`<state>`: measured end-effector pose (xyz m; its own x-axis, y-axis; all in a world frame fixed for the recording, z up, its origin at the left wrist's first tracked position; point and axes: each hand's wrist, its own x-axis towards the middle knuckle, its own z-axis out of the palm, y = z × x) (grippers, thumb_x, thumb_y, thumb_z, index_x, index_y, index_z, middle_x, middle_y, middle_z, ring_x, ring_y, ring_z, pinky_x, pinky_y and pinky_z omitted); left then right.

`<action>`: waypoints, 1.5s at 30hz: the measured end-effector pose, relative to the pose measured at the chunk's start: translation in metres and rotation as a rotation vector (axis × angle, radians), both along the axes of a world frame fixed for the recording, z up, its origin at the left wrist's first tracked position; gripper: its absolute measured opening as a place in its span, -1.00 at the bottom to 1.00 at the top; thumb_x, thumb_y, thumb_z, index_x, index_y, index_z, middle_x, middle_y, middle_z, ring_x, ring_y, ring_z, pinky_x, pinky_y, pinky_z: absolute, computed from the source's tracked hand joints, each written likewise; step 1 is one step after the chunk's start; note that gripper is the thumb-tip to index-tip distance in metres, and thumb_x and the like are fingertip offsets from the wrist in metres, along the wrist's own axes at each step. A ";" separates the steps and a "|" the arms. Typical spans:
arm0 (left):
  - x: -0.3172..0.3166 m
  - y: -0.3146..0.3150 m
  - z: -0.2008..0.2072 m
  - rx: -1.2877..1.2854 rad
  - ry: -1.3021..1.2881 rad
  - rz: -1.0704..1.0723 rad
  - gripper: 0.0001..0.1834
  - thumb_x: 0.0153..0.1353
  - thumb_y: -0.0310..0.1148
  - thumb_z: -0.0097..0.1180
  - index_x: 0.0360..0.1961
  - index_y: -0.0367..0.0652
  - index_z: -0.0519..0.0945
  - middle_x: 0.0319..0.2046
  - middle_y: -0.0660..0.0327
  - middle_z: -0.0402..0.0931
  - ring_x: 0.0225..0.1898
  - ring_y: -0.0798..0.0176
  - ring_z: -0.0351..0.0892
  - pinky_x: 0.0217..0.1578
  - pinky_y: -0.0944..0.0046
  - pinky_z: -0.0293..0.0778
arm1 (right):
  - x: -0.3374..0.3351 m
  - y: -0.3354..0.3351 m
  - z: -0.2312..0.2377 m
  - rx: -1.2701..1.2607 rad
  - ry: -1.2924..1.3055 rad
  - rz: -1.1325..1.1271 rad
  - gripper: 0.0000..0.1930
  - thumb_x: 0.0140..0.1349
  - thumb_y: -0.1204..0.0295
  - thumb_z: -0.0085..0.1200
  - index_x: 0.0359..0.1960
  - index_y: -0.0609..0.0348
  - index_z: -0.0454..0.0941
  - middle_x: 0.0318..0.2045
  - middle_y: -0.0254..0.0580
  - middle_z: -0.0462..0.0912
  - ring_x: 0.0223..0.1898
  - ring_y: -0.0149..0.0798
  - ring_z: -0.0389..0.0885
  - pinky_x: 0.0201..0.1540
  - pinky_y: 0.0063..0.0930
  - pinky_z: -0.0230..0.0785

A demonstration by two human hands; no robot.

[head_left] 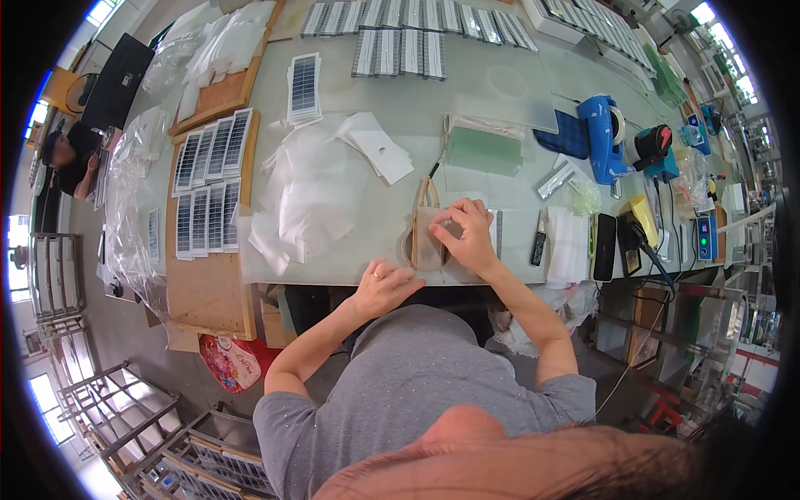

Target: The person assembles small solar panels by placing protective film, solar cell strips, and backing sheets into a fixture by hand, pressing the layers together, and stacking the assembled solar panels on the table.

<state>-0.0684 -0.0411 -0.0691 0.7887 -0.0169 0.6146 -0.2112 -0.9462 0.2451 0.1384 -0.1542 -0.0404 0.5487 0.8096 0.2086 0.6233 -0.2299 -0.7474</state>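
At the front edge of the table, my left hand (pixel 386 287) wears a ring and rests with loosely bent fingers slightly apart, near the lower left corner of a small tan block-like frame (pixel 428 250). No object shows in it. My right hand (pixel 468 237) is over the right side of this frame, thumb and forefinger brought together in a pinch; anything between them is too small to make out. Above the frame stands a tan loop (pixel 427 193) with a dark-tipped, pen-like piece. A round dark-rimmed thing (pixel 407 247) shows partly behind the frame's left side.
White sheets (pixel 308 196) are heaped to the left, beside wooden boards (pixel 208 296) bearing striped panels (pixel 208 218). Green sheets (pixel 485 150) lie ahead. A blue tape dispenser (pixel 602 137), a cutter knife (pixel 540 239) and a black phone (pixel 604 247) are to the right. Another person (pixel 79 162) sits far left.
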 end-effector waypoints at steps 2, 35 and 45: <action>0.005 -0.005 0.008 -0.136 0.005 0.037 -0.67 -0.15 -0.40 0.38 -0.27 0.18 0.71 -0.23 0.41 0.42 -0.19 0.25 0.35 -0.16 0.20 0.33 | 0.003 0.001 -0.001 -0.004 0.036 -0.015 -0.82 0.05 0.24 0.34 -0.36 -0.02 0.68 -0.27 -0.43 0.50 -0.10 -0.25 0.36 0.06 -0.21 -0.03; -0.008 -0.015 0.012 -0.082 0.085 0.054 -0.54 -0.04 -0.20 0.43 -0.05 0.09 0.67 -0.32 0.39 0.40 -0.29 0.30 0.38 -0.23 0.21 0.30 | 0.071 -0.087 0.002 -0.333 -0.312 -0.011 -0.14 -0.23 -0.08 0.46 0.22 -0.15 0.51 0.32 -0.23 0.26 0.29 0.02 0.11 0.34 0.00 -0.07; -0.007 -0.015 0.015 -0.073 0.148 0.047 -0.50 0.01 -0.21 0.39 0.04 0.07 0.63 -0.32 0.41 0.43 -0.27 0.31 0.40 -0.19 0.19 0.34 | 0.071 -0.093 -0.006 -0.233 -0.496 -0.009 -0.27 -0.14 -0.10 0.38 0.12 -0.13 0.57 0.24 -0.28 0.38 0.23 -0.04 0.23 0.25 -0.04 0.02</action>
<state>-0.0755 -0.0560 -0.0541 0.8695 0.0627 0.4899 -0.1237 -0.9326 0.3389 0.2089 -0.2471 -0.0468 0.4368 0.8612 0.2600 0.8855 -0.3607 -0.2930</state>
